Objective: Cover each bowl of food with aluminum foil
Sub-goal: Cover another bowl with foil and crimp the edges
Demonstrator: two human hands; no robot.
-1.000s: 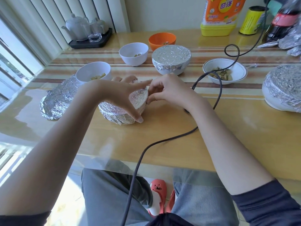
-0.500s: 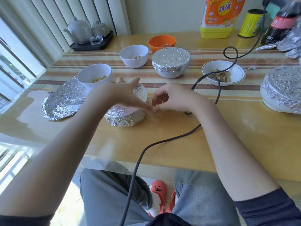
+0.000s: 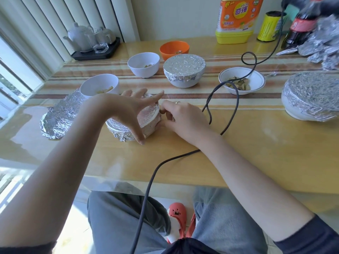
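Observation:
A small foil-wrapped bowl sits on the table between my hands. My left hand spans its top with fingers spread straight and the thumb down its near side. My right hand pinches the foil at the bowl's right rim with curled fingers. Uncovered bowls with food: a white one behind my left hand, a white one, an orange one and a shallow white one. Foil covers a bowl at the centre back and a large bowl on the right.
A foil-wrapped plate lies at the left. A dark cable loops across the table beside my right wrist and hangs over the front edge. Crumpled foil, bottles and a yellow can stand at the back right, a tea set at the back left.
My left hand has lifted its thumb end from the right rim and now spans the bowl's top. My right hand has moved in to pinch the foil at the right rim.

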